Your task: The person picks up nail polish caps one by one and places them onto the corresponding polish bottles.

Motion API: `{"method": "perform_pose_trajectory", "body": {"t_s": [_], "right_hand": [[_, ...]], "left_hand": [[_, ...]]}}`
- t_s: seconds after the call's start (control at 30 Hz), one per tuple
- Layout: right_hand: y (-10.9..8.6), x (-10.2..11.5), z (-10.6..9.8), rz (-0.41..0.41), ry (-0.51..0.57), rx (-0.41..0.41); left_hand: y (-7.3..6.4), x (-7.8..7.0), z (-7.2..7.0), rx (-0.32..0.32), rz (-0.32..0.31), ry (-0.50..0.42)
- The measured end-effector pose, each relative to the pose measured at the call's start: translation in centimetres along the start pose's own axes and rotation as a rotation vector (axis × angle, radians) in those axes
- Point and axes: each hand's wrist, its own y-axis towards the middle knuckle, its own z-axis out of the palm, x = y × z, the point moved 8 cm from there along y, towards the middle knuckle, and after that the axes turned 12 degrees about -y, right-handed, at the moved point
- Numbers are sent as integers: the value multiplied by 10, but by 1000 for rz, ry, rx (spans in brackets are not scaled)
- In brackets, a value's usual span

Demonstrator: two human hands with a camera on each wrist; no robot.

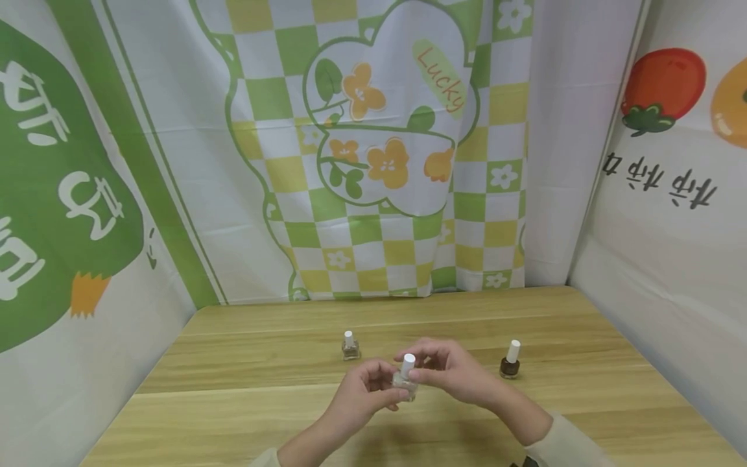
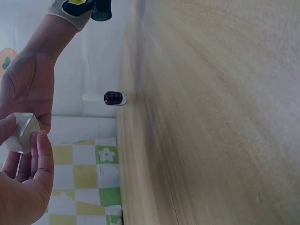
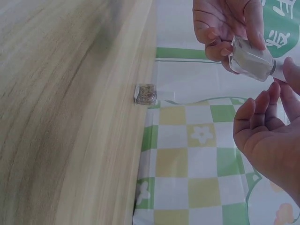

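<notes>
1. Backdrop cloth (image 1: 373,149): fills the upper centre of the head view; green, yellow and white checks with orange flowers and the word "Lucky". Printed side panels stand at the left and right edges.
2. Wooden table (image 1: 233,402): pale striped grain, spanning the lower third of the head view.
3. Left hand (image 1: 364,392): lower centre of the head view, raised above the table. Its fingers and thumb are wrapped round the glass body of the clear bottle, grasping it.
4. Right hand (image 1: 452,370): just right of the left hand, fingertips gathered at the bottle's white cap (image 1: 408,363), pinching it.
5. Clear bottle (image 1: 405,384): small and pale, held between both hands off the table top, cap upward; in the right wrist view (image 3: 251,58) its square glass body shows at upper right.
6. Dark bottle (image 1: 509,362): white cap, upright on the table, right of the hands and apart from them.
7. Glitter bottle (image 1: 350,347): white cap, upright on the table, just behind and left of the hands.
</notes>
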Motion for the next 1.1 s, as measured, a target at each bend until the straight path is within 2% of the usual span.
{"method": "perform_pose_trajectory", "body": {"t_s": [0.27,0.5,0.8,1.1], "right_hand": [[1,-2,1,14,-1,4],[2,-4,0,55,-99,-83],[2,-9,0,165,-129,-187],[0,-11,1,176,-128,-198]], "left_hand": [[1,1,-1,9,25,15],[1,2,-2,10,26,9],[0,2,1,7,15,14],[0,4,1,2,-9,5]]}}
